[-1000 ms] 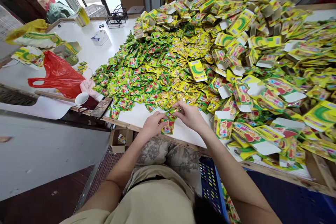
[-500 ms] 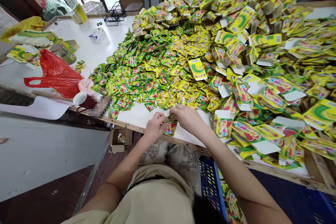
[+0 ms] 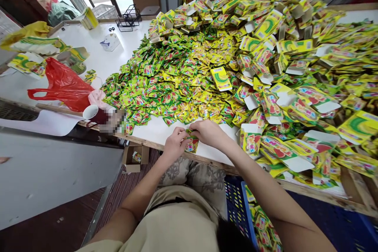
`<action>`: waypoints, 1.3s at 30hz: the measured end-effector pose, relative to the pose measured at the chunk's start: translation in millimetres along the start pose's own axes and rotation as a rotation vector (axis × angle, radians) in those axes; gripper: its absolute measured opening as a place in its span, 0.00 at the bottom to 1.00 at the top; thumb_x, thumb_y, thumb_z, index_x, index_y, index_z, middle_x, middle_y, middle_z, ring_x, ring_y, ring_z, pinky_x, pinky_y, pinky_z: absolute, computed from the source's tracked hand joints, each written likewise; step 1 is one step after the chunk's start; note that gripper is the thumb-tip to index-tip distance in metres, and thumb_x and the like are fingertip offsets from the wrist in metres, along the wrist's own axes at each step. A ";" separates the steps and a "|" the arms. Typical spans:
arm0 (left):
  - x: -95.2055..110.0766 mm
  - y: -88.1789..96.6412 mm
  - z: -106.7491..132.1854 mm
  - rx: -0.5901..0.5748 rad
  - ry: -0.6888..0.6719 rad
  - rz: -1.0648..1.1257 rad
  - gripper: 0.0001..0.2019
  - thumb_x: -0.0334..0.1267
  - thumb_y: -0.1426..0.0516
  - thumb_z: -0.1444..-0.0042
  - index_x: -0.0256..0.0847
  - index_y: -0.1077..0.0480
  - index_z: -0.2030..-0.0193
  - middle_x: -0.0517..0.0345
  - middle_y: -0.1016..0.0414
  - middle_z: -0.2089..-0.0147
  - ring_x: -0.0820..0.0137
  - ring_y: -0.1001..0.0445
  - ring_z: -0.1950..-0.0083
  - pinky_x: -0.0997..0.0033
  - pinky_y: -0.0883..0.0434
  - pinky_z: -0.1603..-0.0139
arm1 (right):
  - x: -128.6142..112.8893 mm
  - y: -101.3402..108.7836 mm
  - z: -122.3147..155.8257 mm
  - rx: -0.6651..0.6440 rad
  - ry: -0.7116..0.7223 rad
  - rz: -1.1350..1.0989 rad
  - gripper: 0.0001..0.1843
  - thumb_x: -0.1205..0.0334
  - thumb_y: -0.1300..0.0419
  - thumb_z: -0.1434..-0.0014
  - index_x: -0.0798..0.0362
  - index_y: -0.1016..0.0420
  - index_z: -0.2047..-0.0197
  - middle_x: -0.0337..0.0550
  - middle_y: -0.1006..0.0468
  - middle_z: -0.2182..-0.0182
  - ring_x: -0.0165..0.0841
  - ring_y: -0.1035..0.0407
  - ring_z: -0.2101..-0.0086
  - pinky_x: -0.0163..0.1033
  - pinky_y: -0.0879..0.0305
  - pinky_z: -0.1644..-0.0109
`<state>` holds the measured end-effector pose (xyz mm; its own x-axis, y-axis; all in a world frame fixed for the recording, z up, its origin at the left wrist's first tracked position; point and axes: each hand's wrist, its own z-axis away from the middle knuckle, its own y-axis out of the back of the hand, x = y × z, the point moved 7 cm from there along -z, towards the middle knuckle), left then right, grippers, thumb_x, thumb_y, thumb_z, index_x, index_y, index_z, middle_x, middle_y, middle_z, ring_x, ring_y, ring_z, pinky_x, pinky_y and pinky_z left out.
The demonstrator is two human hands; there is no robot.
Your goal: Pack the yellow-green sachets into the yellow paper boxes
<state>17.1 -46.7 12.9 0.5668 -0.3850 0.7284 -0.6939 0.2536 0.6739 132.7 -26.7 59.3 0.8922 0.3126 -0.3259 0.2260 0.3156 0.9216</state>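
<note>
Near the front edge of the table, a small printed carton (image 3: 192,145) in yellow, green and red lies between my hands. My left hand (image 3: 176,143) is closed against its left side, thumb across the top end. At that same end my right hand (image 3: 209,134) is closed in a pinch, and a bit of green sachet (image 3: 189,130) shows between the fingertips. Whether the sachet is inside the carton, I cannot tell. Just beyond my hands spreads a big heap of green and yellow sachets (image 3: 165,86). To the right stands another carton (image 3: 250,139) with its white flap raised.
Many cartons (image 3: 307,106) are piled at the right and back. At the left are a dark red mug (image 3: 97,115), a red plastic bag (image 3: 63,86) and a black wire rack (image 3: 129,17). Below the table are a blue crate (image 3: 249,212) and a cardboard box (image 3: 135,158).
Both hands stay at the same spot around the carton, with only slight finger movement. A little more green shows between the fingertips. The view has shifted slightly.
</note>
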 end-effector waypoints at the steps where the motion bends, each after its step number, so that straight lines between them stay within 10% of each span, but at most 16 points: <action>1: 0.2 -0.1 0.3 -0.002 0.000 -0.005 0.05 0.37 0.46 0.42 0.42 0.30 0.62 0.55 0.34 0.56 0.73 0.31 0.64 0.74 0.32 0.62 | -1.2 0.0 0.4 -0.015 0.019 0.009 0.11 0.67 0.47 0.43 0.50 0.23 0.65 0.44 0.20 0.68 0.35 0.29 0.66 0.34 0.48 0.68; 11: 6.9 -2.3 1.9 -0.022 -0.044 -0.069 0.05 0.37 0.47 0.41 0.41 0.31 0.61 0.55 0.33 0.56 0.71 0.31 0.60 0.72 0.33 0.60 | 1.6 -19.1 6.5 -0.055 -0.015 0.013 0.12 0.65 0.48 0.41 0.50 0.23 0.61 0.45 0.21 0.69 0.35 0.28 0.68 0.33 0.46 0.70; 18: -6.5 -5.8 5.7 0.032 0.020 0.130 0.10 0.38 0.46 0.42 0.42 0.36 0.53 0.54 0.33 0.53 0.72 0.30 0.59 0.72 0.32 0.62 | -0.2 -20.4 12.2 -0.173 0.097 -0.395 0.15 0.59 0.53 0.36 0.51 0.25 0.60 0.37 0.23 0.73 0.25 0.34 0.82 0.31 0.42 0.72; 25: -26.7 -21.8 -2.4 -0.083 0.194 0.424 0.18 0.39 0.42 0.47 0.39 0.36 0.49 0.55 0.29 0.58 0.73 0.32 0.63 0.76 0.35 0.68 | 1.3 -31.4 5.0 -0.148 0.137 -0.200 0.11 0.60 0.47 0.39 0.54 0.24 0.63 0.44 0.22 0.71 0.32 0.30 0.71 0.33 0.43 0.69; 33: -41.4 -34.4 -9.4 -0.152 0.244 0.620 0.18 0.47 0.41 0.48 0.35 0.32 0.57 0.60 0.31 0.66 0.75 0.34 0.67 0.77 0.36 0.68 | 18.4 -33.7 11.3 0.217 -0.012 -0.329 0.11 0.66 0.46 0.42 0.55 0.26 0.56 0.48 0.22 0.59 0.35 0.30 0.59 0.34 0.39 0.57; 39: -34.4 -43.9 -14.3 -0.209 0.274 0.786 0.21 0.48 0.38 0.52 0.35 0.34 0.57 0.58 0.29 0.66 0.72 0.31 0.65 0.74 0.33 0.63 | 22.4 -44.2 3.6 -0.086 0.017 -0.433 0.14 0.65 0.52 0.39 0.54 0.28 0.71 0.37 0.29 0.80 0.27 0.34 0.80 0.32 0.43 0.72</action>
<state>34.4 -31.9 -40.0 0.0612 0.1923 0.9794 -0.8491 0.5258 -0.0502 144.1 -36.9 12.0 0.7159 0.1496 -0.6820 0.5436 0.4935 0.6789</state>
